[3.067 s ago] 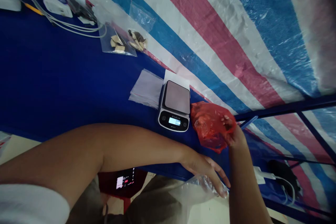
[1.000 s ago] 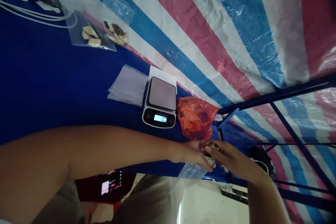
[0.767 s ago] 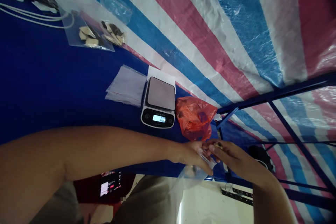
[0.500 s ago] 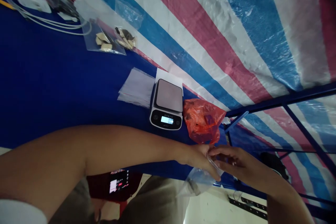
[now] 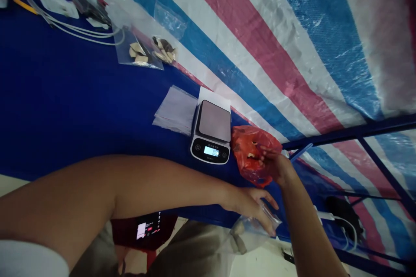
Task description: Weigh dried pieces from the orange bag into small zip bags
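Observation:
My left hand (image 5: 260, 210) is closed on the rim of a clear plastic bag (image 5: 255, 229), which hangs below the table edge with a few greyish-brown pieces (image 5: 239, 242) low inside it. Over the mouth of a red plastic bag (image 5: 245, 171), my right hand (image 5: 276, 164) has its fingers stretched out. Pale pieces (image 5: 251, 155) show in that bag near the fingertips. Immediately left of the red bag stands a digital kitchen scale (image 5: 214, 121), its display lit and its platform bare.
A stack of clear bags (image 5: 175, 110) lies left of the scale. Farther back are two filled clear bags, one with pale slices (image 5: 138, 53), and white cables (image 5: 84, 37). A striped tarp (image 5: 247, 47) rises behind; a blue metal frame (image 5: 344, 127) is at right. A phone (image 5: 148, 227) lies below the table.
My right hand has left the clear bag beside my left hand and moved up to the red bag. More of the pieces in the clear bag show. The view has shifted slightly.

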A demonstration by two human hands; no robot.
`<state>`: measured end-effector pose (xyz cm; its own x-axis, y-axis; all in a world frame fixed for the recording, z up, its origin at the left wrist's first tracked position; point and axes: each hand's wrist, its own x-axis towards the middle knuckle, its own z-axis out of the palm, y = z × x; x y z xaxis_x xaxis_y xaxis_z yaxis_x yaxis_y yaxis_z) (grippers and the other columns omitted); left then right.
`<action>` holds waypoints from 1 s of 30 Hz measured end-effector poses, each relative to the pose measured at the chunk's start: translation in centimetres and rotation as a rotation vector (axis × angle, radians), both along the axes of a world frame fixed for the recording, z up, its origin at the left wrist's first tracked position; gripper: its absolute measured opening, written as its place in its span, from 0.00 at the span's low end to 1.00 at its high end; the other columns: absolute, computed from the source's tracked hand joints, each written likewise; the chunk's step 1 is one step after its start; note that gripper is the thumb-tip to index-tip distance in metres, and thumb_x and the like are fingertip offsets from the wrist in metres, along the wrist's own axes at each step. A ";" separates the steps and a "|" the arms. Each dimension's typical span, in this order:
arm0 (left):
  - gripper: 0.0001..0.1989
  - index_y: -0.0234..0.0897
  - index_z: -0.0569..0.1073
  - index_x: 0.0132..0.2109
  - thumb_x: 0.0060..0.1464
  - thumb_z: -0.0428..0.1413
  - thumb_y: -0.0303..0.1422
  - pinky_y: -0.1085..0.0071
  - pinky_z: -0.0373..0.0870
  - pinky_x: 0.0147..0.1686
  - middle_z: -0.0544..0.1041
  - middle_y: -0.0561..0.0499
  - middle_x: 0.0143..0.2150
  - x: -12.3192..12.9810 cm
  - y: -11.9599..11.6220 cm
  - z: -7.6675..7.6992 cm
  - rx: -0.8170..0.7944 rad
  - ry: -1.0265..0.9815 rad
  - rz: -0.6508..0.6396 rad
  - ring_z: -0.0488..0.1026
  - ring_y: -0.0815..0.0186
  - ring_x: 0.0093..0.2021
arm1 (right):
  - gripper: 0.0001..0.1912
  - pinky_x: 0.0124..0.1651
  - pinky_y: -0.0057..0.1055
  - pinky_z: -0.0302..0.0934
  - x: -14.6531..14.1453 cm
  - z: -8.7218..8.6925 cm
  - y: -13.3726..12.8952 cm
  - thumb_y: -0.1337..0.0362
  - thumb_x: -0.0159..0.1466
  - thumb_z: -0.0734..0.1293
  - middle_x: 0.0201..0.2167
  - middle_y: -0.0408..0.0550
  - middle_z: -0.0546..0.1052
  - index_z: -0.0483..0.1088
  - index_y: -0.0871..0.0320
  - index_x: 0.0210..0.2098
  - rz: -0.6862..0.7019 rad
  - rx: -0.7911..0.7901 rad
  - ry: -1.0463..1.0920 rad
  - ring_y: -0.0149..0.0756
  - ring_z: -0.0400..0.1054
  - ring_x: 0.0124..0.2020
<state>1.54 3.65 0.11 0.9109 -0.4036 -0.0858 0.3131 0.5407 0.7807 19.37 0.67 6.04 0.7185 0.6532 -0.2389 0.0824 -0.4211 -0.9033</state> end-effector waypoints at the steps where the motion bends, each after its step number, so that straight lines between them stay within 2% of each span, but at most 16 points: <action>1: 0.50 0.42 0.70 0.50 0.11 0.75 0.25 0.73 0.70 0.34 0.75 0.57 0.39 0.1 -0.1 -0.1 0.004 -0.002 0.009 0.73 0.69 0.35 | 0.11 0.22 0.31 0.68 0.3 0.1 0.0 0.68 0.47 0.70 0.19 0.41 0.73 0.72 0.54 0.32 -0.028 -0.005 -0.011 0.35 0.69 0.19; 3: 0.50 0.42 0.70 0.51 0.11 0.75 0.24 0.72 0.70 0.34 0.74 0.57 0.38 0.3 -0.2 -0.3 0.007 -0.002 0.013 0.73 0.69 0.34 | 0.12 0.19 0.29 0.63 0.6 0.6 -0.3 0.68 0.47 0.70 0.18 0.39 0.73 0.71 0.52 0.32 -0.096 -0.027 -0.047 0.33 0.66 0.17; 5: 0.50 0.42 0.70 0.51 0.11 0.75 0.24 0.71 0.71 0.34 0.74 0.57 0.38 0.4 -0.3 -0.4 0.015 -0.006 0.004 0.72 0.69 0.34 | 0.15 0.21 0.29 0.64 0.3 1.3 -0.7 0.69 0.46 0.69 0.21 0.39 0.76 0.73 0.52 0.34 -0.129 -0.034 -0.083 0.35 0.69 0.19; 8: 0.51 0.42 0.70 0.52 0.11 0.75 0.25 0.70 0.71 0.34 0.73 0.57 0.38 0.3 -0.4 -0.4 0.018 -0.006 -0.010 0.72 0.69 0.33 | 0.18 0.34 0.35 0.72 -0.5 1.8 -0.9 0.69 0.46 0.70 0.32 0.44 0.83 0.77 0.52 0.37 -0.036 -0.030 -0.035 0.41 0.77 0.32; 10: 0.51 0.42 0.70 0.52 0.11 0.75 0.25 0.71 0.71 0.33 0.73 0.57 0.39 0.2 -0.3 -0.4 0.014 0.000 -0.018 0.72 0.69 0.33 | 0.15 0.44 0.39 0.72 -1.0 1.8 -0.6 0.67 0.47 0.72 0.38 0.45 0.83 0.78 0.52 0.36 0.028 0.037 -0.017 0.44 0.78 0.40; 13: 0.50 0.42 0.70 0.52 0.12 0.74 0.25 0.73 0.70 0.32 0.73 0.57 0.39 0.0 -0.2 -0.2 0.017 0.009 -0.019 0.73 0.69 0.33 | 0.12 0.51 0.43 0.70 -1.2 1.3 0.0 0.60 0.51 0.74 0.40 0.45 0.83 0.78 0.52 0.36 0.039 0.080 -0.226 0.45 0.78 0.43; 15: 0.49 0.42 0.70 0.51 0.12 0.74 0.24 0.74 0.70 0.31 0.73 0.57 0.39 -0.1 -0.1 -0.1 0.013 0.021 -0.016 0.72 0.70 0.33 | 0.15 0.54 0.43 0.68 -1.3 0.8 0.3 0.57 0.53 0.74 0.43 0.48 0.83 0.78 0.54 0.39 0.153 -0.039 -0.433 0.46 0.77 0.46; 17: 0.49 0.42 0.70 0.50 0.12 0.74 0.23 0.74 0.70 0.30 0.73 0.57 0.38 -0.1 -0.1 -0.1 0.000 0.031 -0.020 0.72 0.70 0.32 | 0.19 0.53 0.41 0.67 -1.6 0.3 0.5 0.55 0.54 0.73 0.43 0.50 0.82 0.76 0.56 0.44 0.313 -0.206 -0.599 0.46 0.76 0.46; 20: 0.48 0.42 0.69 0.49 0.12 0.73 0.21 0.73 0.71 0.30 0.72 0.58 0.38 0.1 0.0 0.0 -0.023 0.030 -0.042 0.73 0.70 0.32 | 0.22 0.43 0.38 0.67 -2.5 -0.4 0.8 0.53 0.59 0.70 0.39 0.51 0.81 0.71 0.57 0.49 0.424 -0.367 -0.786 0.44 0.75 0.37; 22: 0.48 0.42 0.68 0.49 0.12 0.73 0.20 0.73 0.72 0.31 0.73 0.59 0.37 0.1 0.1 0.0 -0.037 0.030 -0.056 0.73 0.69 0.32 | 0.19 0.40 0.38 0.66 -3.1 -0.8 1.0 0.54 0.62 0.67 0.40 0.54 0.81 0.69 0.57 0.49 0.447 -0.383 -0.863 0.44 0.74 0.36; 25: 0.46 0.41 0.68 0.47 0.13 0.73 0.20 0.74 0.71 0.31 0.73 0.59 0.36 0.0 0.3 0.1 -0.041 0.039 -0.061 0.73 0.70 0.31 | 0.17 0.42 0.41 0.66 -3.9 -0.9 1.4 0.58 0.62 0.65 0.41 0.56 0.81 0.68 0.54 0.50 0.477 -0.357 -0.888 0.48 0.75 0.38; 30: 0.45 0.40 0.69 0.44 0.10 0.73 0.22 0.72 0.70 0.30 0.74 0.59 0.33 -0.2 0.5 0.3 -0.050 0.070 -0.041 0.72 0.68 0.31 | 0.14 0.47 0.44 0.66 -4.5 0.3 1.7 0.55 0.65 0.63 0.42 0.57 0.81 0.71 0.54 0.46 0.430 -0.338 -0.978 0.51 0.75 0.43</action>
<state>1.36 4.17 0.36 0.8858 -0.4462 -0.1272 0.3887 0.5639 0.7286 14.91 2.40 6.33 0.4248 0.9005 0.0929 0.8917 -0.3986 -0.2144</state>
